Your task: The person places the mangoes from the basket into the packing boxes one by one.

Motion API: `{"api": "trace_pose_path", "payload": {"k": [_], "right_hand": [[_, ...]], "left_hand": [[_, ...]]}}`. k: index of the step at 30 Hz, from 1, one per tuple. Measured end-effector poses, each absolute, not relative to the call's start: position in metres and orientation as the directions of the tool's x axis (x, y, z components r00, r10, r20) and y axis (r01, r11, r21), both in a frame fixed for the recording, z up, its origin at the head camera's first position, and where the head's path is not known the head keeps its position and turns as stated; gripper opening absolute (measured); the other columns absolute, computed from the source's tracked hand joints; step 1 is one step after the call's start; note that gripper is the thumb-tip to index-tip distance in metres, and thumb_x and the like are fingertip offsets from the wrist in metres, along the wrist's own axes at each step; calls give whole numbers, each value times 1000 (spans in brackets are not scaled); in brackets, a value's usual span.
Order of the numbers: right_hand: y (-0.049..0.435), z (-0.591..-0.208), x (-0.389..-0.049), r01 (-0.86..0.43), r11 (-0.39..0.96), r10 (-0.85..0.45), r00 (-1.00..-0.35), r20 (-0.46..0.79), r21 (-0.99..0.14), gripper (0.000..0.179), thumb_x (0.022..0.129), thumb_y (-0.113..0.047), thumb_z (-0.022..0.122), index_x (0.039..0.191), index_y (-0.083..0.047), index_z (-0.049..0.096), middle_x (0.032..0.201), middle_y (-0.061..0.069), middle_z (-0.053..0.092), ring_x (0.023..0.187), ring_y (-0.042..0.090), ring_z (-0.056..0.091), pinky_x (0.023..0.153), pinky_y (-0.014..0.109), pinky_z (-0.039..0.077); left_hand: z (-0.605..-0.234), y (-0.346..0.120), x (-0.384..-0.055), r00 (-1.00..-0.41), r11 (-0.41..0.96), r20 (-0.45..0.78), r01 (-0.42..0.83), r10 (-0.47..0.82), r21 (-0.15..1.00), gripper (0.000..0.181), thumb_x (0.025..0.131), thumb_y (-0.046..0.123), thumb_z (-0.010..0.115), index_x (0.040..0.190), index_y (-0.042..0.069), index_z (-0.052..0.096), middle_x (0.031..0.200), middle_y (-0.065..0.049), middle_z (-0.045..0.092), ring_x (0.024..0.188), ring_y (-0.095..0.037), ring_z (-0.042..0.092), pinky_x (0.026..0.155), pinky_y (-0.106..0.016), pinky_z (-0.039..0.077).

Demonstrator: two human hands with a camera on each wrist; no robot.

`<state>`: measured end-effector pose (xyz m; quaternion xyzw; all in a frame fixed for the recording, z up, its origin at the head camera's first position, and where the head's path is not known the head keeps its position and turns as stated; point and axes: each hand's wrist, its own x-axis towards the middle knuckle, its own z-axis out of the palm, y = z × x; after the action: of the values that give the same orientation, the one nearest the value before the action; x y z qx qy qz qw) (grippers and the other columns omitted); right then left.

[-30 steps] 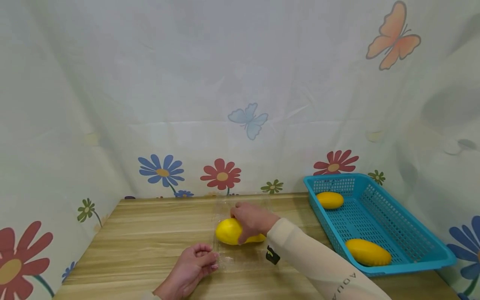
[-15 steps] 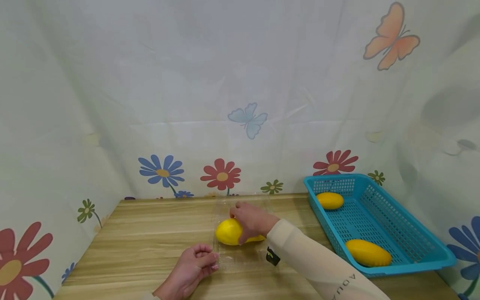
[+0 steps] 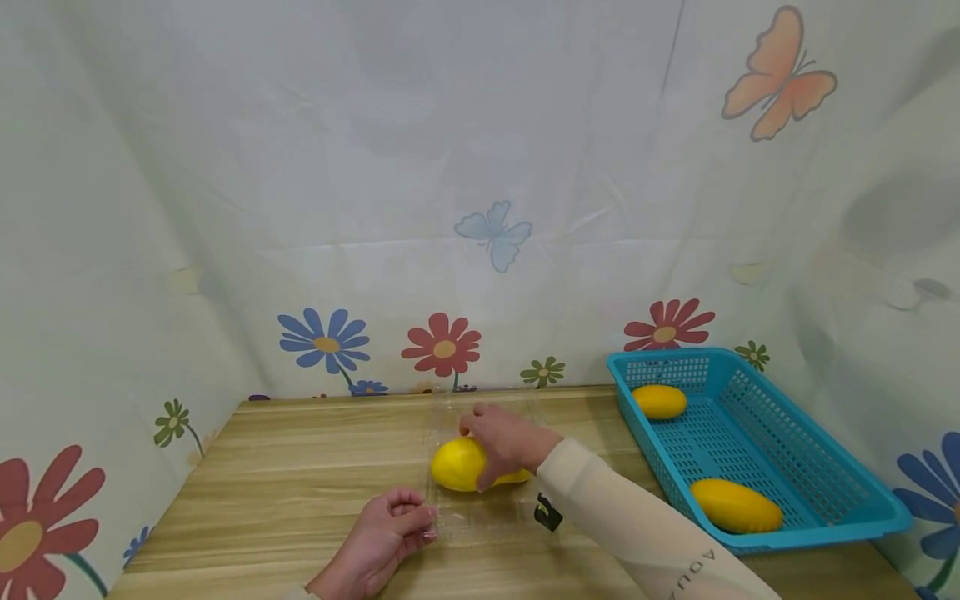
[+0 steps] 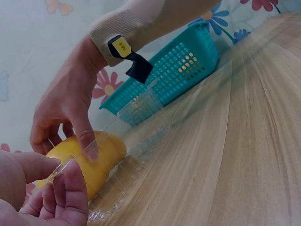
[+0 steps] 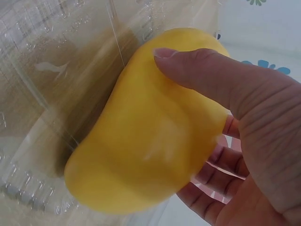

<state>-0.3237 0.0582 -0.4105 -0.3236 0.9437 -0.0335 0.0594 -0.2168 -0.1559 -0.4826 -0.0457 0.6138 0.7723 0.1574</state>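
Bracing the near left edge of a clear plastic tray (image 3: 480, 523) calls for a light touch, I judge from my remote post: enough to stop it sliding, not so much that the rim buckles. The left hand (image 3: 384, 531) pinches that edge between thumb and fingers. Just beyond, a yellow fruit (image 3: 456, 465), mango-shaped, sits within the tray's walls; I cannot tell whether its underside touches the base. The right hand (image 3: 510, 439) grips it from above, spread only as wide as the fruit, thumb on the near side and fingers curled round the far one. An even hold about the fruit's middle, I reckon, would spare the thin walls a knock. Well to the right, a blue basket (image 3: 720, 446) bears two more fruits, one near (image 3: 737, 506), one far (image 3: 660, 402); a flowered curtain (image 3: 360, 167) hangs behind.
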Motion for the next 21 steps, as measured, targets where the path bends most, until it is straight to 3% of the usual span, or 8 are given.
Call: {"api": "trace_pose_path", "payload": {"k": [13,21], "right_hand": [[81,-394,-324,-553,800,-584,-806,-91,-233,79,72,-44,93,137,-19,56,135,6,55,119,21,55,108,41,53],[102,-384,-326,-530,808,-568,-817,-100,-258,81,74,-47,91,140,-17,55,141,6,54,123,24,54,112,45,51]], "left_hand": [[-481,-157,-218,-946,-200,-261,-298,192,934,34,94,2,70,118,-4,47,89,-2,63,81,-14,64,80,-29,61],[-483,-158,-221,-945,-202,-264,-301,194,932,36,93,2,72,118,-4,47,88,-1,62,81,-14,64,80,-30,61]]}}
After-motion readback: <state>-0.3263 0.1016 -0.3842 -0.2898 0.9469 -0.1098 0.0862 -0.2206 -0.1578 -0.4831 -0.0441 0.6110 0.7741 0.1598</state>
